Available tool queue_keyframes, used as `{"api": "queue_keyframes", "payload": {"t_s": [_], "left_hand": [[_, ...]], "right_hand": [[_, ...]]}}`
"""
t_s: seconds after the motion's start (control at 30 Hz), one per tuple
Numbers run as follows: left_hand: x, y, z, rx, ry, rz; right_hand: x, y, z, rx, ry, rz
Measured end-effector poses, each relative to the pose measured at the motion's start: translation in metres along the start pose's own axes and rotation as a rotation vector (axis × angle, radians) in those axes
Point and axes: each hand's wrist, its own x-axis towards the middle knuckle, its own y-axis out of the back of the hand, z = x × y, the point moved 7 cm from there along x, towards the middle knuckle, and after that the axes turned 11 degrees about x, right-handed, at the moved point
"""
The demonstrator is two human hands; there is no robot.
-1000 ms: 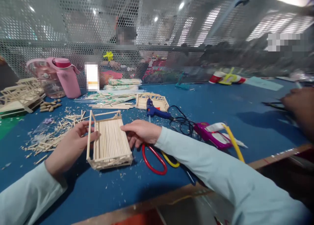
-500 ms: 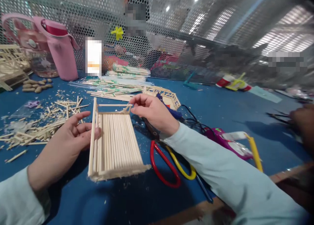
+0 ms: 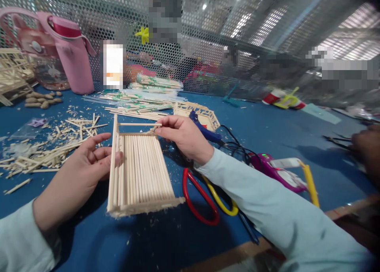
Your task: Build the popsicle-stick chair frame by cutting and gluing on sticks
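Note:
A small box-like frame of glued wooden sticks (image 3: pixel 145 169) sits in front of me, its floor a row of parallel sticks. My left hand (image 3: pixel 80 173) grips its left side, thumb inside and fingers around the outer edge. At the far right corner, my right hand (image 3: pixel 185 135) pinches the frame's end between thumb and fingertips, where a thin stick (image 3: pixel 138 124) spans the far side. Just right of the frame lie scissors with one red handle (image 3: pixel 198 196) and one yellow handle (image 3: pixel 224 200), partly beneath my right forearm.
Broken stick pieces (image 3: pixel 50 157) litter the blue table's left side, near peanuts (image 3: pixel 43 99) and a pink bottle (image 3: pixel 75 60). Bagged sticks (image 3: pixel 157 84) lie at the back. A blue glue gun (image 3: pixel 204 129) and purple device (image 3: pixel 267 167) are right. Another person's hand (image 3: pixel 366 145) holds dark pliers-like tool.
My right fingertips have shifted slightly left and inward at the frame's far right corner. The left hand keeps its hold; the view has tilted a little.

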Motion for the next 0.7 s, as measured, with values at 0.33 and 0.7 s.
{"api": "queue_keyframes", "payload": {"t_s": [0.33, 0.7], "left_hand": [[-0.0004, 0.0003, 0.0008, 0.000, 0.012, 0.010], [-0.0014, 0.0023, -0.0010, 0.031, -0.012, 0.014]], "right_hand": [[0.0005, -0.0009, 0.0025, 0.009, -0.006, 0.006], [-0.0005, -0.0020, 0.0073, -0.008, -0.019, -0.043]]}}
